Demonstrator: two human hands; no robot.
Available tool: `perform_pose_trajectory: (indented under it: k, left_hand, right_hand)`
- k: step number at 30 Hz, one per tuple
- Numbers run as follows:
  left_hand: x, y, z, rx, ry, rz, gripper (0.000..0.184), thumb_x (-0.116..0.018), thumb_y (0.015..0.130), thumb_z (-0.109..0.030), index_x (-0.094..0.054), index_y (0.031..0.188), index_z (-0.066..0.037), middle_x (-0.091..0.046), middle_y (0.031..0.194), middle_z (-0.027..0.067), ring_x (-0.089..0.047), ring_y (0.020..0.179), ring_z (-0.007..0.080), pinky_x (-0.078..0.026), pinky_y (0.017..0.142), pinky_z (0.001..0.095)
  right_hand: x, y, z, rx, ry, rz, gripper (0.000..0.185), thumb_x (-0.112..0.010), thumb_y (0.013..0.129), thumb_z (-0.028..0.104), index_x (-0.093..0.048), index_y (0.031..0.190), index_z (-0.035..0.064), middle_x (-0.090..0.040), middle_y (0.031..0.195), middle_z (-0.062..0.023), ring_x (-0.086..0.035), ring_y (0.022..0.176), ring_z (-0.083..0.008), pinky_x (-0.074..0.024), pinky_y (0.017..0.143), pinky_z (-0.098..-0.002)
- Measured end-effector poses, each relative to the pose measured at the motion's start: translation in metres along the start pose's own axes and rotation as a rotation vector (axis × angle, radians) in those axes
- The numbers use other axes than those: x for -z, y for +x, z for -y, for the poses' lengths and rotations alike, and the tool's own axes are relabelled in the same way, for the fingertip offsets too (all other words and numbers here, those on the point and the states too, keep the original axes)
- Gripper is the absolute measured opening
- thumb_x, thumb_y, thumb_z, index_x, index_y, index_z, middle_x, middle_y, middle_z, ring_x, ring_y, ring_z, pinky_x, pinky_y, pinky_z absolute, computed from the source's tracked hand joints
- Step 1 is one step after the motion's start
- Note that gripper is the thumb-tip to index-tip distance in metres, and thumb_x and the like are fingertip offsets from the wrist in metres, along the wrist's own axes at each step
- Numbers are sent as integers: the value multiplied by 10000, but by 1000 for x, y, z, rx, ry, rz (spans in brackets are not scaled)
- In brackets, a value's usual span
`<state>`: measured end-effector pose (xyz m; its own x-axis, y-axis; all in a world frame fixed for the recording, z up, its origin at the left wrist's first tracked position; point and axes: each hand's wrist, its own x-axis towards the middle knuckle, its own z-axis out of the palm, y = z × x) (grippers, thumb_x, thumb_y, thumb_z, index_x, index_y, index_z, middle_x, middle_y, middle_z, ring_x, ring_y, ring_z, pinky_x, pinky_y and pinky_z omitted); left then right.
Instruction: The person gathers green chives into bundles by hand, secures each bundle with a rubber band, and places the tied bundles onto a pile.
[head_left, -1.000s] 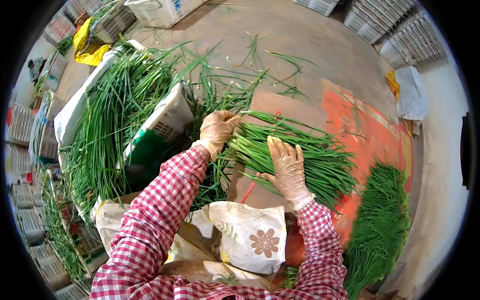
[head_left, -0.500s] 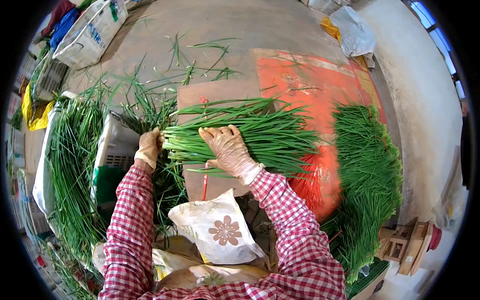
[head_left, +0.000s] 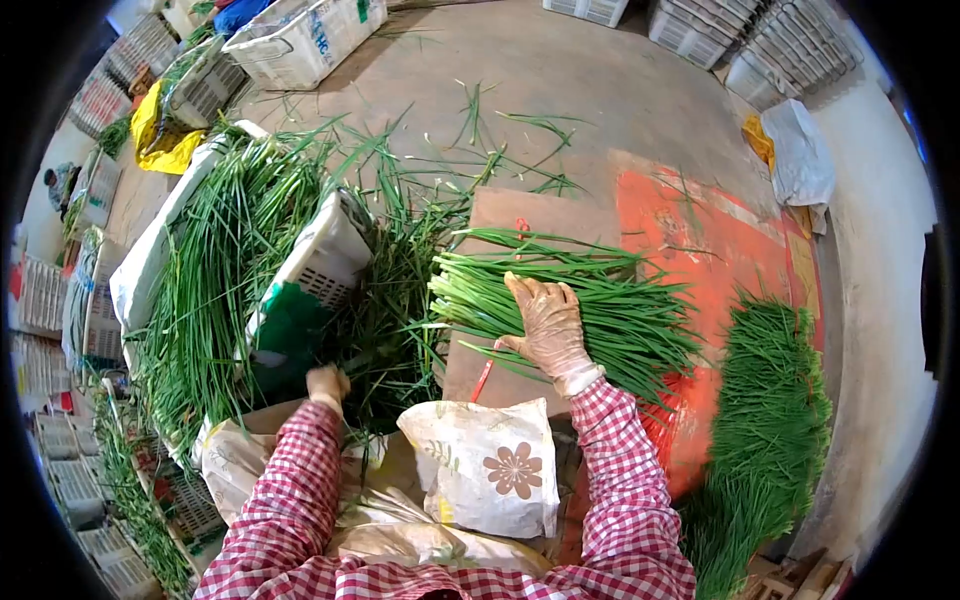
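A bunch of green garlic chives (head_left: 620, 300) lies across a brown board, its pale stem ends to the left. My right hand (head_left: 550, 325), in a thin translucent glove, is closed over the middle of the bunch, thumb on the near side. A red tie (head_left: 482, 381) runs beneath the bunch, its ends showing at both sides. My gloved left hand (head_left: 327, 385) is low beside a white crate (head_left: 325, 250) with a green patch. Its fingers look curled; anything inside them is hidden. Loose chive leaves (head_left: 400, 300) lie between crate and board.
Loose chives (head_left: 210, 290) fill the container at left. Finished-looking chive bunches (head_left: 765, 400) are lined up at right beside an orange sheet (head_left: 660, 225). A flowered cloth (head_left: 490, 470) covers my lap. White crates (head_left: 300, 45) stand at the back, and a wall (head_left: 880, 300) bounds the right.
My left hand has left the stem ends and moved down toward my lap beside the crate. My right hand remains on the bunch. The view has shifted left.
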<state>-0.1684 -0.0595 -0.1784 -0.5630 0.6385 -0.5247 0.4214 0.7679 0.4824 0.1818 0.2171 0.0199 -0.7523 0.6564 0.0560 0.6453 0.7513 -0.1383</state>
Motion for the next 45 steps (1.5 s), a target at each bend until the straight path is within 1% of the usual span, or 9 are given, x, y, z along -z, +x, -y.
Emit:
perform_pose_trajectory:
  k: [4,12,20,24,28,31,35,40,45]
  left_hand:
    - [-29,-85,-48,362,251,-395,156,-569,869,-165,-644,972,-75,-634,963,113,-602,912,262,-468,773,387]
    - [9,-95,-338,-1215,-288,-428,235,-608,847,-75,-603,1077,-28,-620,1066,131,-587,1012,280,-449,891,400]
    - [-18,-20,-414,-430,423,-27,560,-324,962,-327,-239,1432,-36,-242,1496,144,-161,1409,267,-143,1105,538]
    - [-53,-7,-391,-626,429,-287,554,-266,985,-335,-228,1435,-13,-463,1302,213,-474,1179,316,-303,1026,508]
    - [-26,-56,-367,-806,297,-181,445,-389,943,-295,-646,685,-40,-620,677,151,-595,690,293,-462,749,424]
    - [-40,-47,-360,-905,187,-297,458,-404,937,-336,-649,700,-30,-617,677,155,-588,663,291,-463,732,426]
    - [-7,-41,-379,-729,56,16,301,-501,877,-326,-615,976,-65,-631,889,153,-613,844,329,-468,788,423]
    - [109,-10,-335,-944,-221,-594,511,-665,789,-251,-484,1215,-35,-547,1148,191,-526,1049,376,-417,931,434]
    - [236,-13,-241,-340,160,-928,1084,-733,684,-489,-127,1419,28,-190,1456,264,-190,1368,378,-155,1088,549]
  right_hand:
    - [1,3,-1,-10,-20,-3,928,-752,593,537,-394,1349,135,-513,1208,-30,-481,1092,-216,-328,993,-419]
    - [-1,0,3,-1,15,-49,812,-746,655,443,-420,1325,119,-506,1207,-31,-468,1084,-220,-321,988,-425]
    - [4,6,8,-94,211,12,930,-859,492,201,-390,1275,20,-455,1254,-156,-414,1186,-315,-283,1036,-441]
    - [8,0,20,-126,101,-128,1098,-878,442,199,-293,1356,27,-394,1342,-154,-345,1278,-324,-246,1077,-444]
    - [39,-4,36,-142,-289,-5,1286,-817,478,539,-130,1455,60,-177,1504,-98,-156,1387,-289,-87,1131,-483]
    - [10,5,6,-67,-137,104,1249,-825,428,550,-251,1410,31,-360,1372,-131,-329,1284,-302,-176,1101,-478]
    - [-22,6,-27,36,-21,36,1105,-841,370,538,-451,1260,13,-554,990,-120,-520,996,-314,-335,974,-443]
    - [-11,8,-19,24,144,46,1118,-828,395,569,-417,1295,48,-571,1065,-136,-512,1056,-315,-311,992,-477]
    - [-11,11,-23,2,62,119,1118,-816,422,581,-397,1327,77,-555,1141,-131,-492,1111,-319,-290,1014,-486]
